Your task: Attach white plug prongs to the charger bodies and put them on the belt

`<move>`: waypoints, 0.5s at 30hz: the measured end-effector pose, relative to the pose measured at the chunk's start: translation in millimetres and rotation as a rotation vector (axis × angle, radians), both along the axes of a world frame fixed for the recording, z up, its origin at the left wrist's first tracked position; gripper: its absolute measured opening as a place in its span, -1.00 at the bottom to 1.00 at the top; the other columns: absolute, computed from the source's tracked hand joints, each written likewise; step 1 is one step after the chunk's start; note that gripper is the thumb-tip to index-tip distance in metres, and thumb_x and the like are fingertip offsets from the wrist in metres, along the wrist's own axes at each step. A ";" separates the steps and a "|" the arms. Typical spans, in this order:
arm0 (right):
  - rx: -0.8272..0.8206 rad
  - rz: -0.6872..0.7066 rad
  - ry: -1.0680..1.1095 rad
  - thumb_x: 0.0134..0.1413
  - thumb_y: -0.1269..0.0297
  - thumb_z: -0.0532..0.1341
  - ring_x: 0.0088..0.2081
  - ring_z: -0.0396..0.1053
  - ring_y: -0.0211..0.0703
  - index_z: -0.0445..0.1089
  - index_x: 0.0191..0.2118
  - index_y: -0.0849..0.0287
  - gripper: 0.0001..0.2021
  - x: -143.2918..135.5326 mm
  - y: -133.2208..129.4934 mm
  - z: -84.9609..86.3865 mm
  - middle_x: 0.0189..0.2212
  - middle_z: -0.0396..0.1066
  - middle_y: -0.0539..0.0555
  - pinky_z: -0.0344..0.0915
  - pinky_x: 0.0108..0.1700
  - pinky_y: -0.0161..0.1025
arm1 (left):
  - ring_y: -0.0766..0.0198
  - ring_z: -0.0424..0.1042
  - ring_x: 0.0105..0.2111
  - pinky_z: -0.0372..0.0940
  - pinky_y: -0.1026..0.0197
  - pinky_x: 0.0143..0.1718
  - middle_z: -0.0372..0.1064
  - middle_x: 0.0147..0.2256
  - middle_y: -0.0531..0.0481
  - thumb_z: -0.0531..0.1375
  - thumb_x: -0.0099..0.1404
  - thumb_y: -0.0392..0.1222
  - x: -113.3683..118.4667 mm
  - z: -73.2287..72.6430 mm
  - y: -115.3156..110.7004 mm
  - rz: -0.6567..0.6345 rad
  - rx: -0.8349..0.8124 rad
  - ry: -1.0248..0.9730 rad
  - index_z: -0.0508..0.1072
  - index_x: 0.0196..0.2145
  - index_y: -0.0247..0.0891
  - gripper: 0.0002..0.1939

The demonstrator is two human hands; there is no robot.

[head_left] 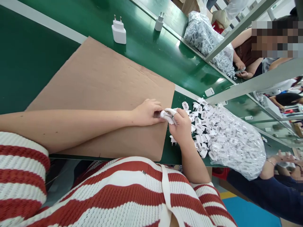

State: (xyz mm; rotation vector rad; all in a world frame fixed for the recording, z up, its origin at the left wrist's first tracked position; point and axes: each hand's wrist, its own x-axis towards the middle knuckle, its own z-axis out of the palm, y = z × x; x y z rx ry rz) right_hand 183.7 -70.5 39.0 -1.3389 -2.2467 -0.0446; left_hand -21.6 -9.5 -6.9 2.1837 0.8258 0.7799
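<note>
My right hand point(182, 126) is closed on a small white plug part point(167, 117) above the right edge of the brown cardboard sheet point(113, 85). White covering shows on one of its fingers, perhaps a finger cot. From the left, my left hand point(148, 112) reaches the same part, thumb and fingers bent around its near end. Fingers hide much of the part, so its exact shape is unclear. Just right of my hands lies a loose heap of white plug parts point(200, 135), several with two pins showing.
A clear plastic bag point(239, 142) spills white parts at the right. Two white chargers, one nearer point(119, 31) and one farther point(159, 22), stand pins-up on the green table point(146, 53). Another filled bag point(203, 34) sits beyond a metal frame point(248, 78). Co-workers sit nearby.
</note>
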 end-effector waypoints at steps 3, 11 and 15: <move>0.012 -0.014 -0.023 0.40 0.36 0.15 -0.29 0.35 -0.05 0.55 -0.09 0.09 -0.80 -1.1 1.0 -0.5 -0.36 0.38 0.08 0.39 -0.14 -0.10 | 0.00 0.46 -0.10 0.23 -0.04 0.01 0.55 -0.20 -0.11 0.25 0.38 0.15 0.4 -0.6 -0.1 0.000 -0.001 0.000 0.60 -0.26 -0.20 -0.65; 0.001 -0.026 -0.046 0.26 0.50 0.13 -0.33 0.37 -0.15 0.53 -0.22 0.03 -0.75 -3.0 4.1 -0.1 -0.40 0.38 -0.01 0.25 0.37 0.02 | 0.05 0.45 -0.18 0.24 0.00 -0.07 0.53 -0.28 -0.09 0.25 0.38 0.15 2.0 1.4 -2.1 0.027 0.015 0.004 0.58 -0.32 -0.22 -0.63; -0.006 -0.049 -0.015 0.25 0.46 0.17 -0.34 0.37 -0.14 0.52 -0.25 0.04 -0.80 -2.8 5.5 -2.6 -0.42 0.34 -0.02 0.27 0.37 -0.02 | 0.07 0.44 -0.22 0.25 0.02 -0.10 0.51 -0.31 -0.09 0.26 0.37 0.15 2.2 2.0 -1.9 0.031 0.015 -0.015 0.59 -0.31 -0.23 -0.64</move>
